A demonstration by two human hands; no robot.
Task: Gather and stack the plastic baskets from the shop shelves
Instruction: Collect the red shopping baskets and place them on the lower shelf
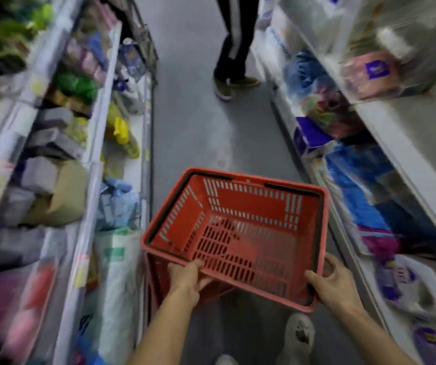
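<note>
A person stands in a narrow shop aisle and looks down. Both hands hold a red basket (240,233) out in front, above the grey floor (198,122). The basket is made of plastic with lots of little slots in its sides and bottom. It is empty inside. It tips a little, so its near edge sits lower than its far edge. Black handles lie folded down along its rim.

The left hand (187,279) grips the near edge of the basket, close to the left corner. Its fingers curl over the rim. The right hand (332,283) grips the near right corner, with the thumb on the rim and the fingers wrapped around the outside.

Under the basket, on its left side, more red plastic with slots shows. It may be another basket, but it is too hidden to tell.

Shelves (98,143) full of packets run along the left side. More shelves (395,133) with bags and boxes run along the right side. Much of this is blurry.

Further down the aisle stands another person (234,46) in dark trousers with a white stripe and brown shoes. A pale shoe (299,335) of the basket holder shows near the bottom.
</note>
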